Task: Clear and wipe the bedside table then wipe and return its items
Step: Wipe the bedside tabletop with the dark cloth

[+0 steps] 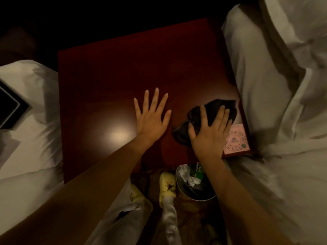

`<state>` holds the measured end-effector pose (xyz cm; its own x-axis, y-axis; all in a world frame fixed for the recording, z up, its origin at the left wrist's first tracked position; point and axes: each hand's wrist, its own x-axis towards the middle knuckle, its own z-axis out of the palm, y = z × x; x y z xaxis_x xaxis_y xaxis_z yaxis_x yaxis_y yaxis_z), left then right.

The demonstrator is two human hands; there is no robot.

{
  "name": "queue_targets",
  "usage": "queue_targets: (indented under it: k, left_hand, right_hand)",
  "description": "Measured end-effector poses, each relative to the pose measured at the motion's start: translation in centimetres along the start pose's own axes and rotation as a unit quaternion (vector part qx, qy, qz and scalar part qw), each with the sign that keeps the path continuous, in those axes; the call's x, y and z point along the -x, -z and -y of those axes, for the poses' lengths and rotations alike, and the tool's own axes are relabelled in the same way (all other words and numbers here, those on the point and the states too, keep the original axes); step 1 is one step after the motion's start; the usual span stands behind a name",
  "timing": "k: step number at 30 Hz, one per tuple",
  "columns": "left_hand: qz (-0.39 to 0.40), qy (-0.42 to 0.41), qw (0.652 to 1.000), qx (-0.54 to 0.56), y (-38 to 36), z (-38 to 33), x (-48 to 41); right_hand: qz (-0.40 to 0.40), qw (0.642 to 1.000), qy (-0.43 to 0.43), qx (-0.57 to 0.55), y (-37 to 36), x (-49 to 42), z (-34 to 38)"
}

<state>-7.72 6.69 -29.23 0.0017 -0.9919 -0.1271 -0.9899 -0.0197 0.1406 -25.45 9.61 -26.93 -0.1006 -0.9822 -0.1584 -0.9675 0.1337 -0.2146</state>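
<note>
1. Bedside table (109, 82): a dark red-brown square top is seen from above, set between two beds. A bright patch of reflected light is carried on its near part. Most of the surface is bare.

2. Left hand (150, 119): it is laid flat, palm down, on the table top near the middle, fingers spread and straight. Nothing is held in it.

3. Right hand (209, 131): it is pressed down on a cloth, fingers partly curled over the bunched fabric, thumb at the cloth's left side. The cloth is held against the table top.

4. Cloth (221, 107): a dark, crumpled rag is located on the table's near right part, close to the right edge, partly covered by the right hand.

5. Pink card (237, 142): a printed pink card is placed at the table's near right corner, just beside the right hand. Its print cannot be read.

6. White bedding (276, 85): rumpled sheets and pillows are seen at the right; a further white pillow (28, 138) lies at the left.

7. Dark flat item (10, 106): a black-framed object is rested on the left bed; its nature cannot be told.

8. Waste bin (194, 190): it is stood on the floor in front of the table, crumpled paper inside.

9. Yellow slippers (167, 184): worn on the person's feet, beside the bin.
</note>
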Motion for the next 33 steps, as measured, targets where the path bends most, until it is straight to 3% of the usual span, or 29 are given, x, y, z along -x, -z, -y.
queue_targets:
  k: [15, 33]
  left_hand:
    - [-0.009, -0.005, 1.000, 0.007, 0.0, 0.2, -0.1]
    - [0.003, -0.003, 1.000, 0.030, 0.3, 0.4, -0.1]
  right_hand:
    - [-0.002, 0.999, -0.031, -0.024, -1.4, 5.5, 1.0]
    - [0.007, 0.998, 0.068, -0.001, 1.0, -10.9, 1.8]
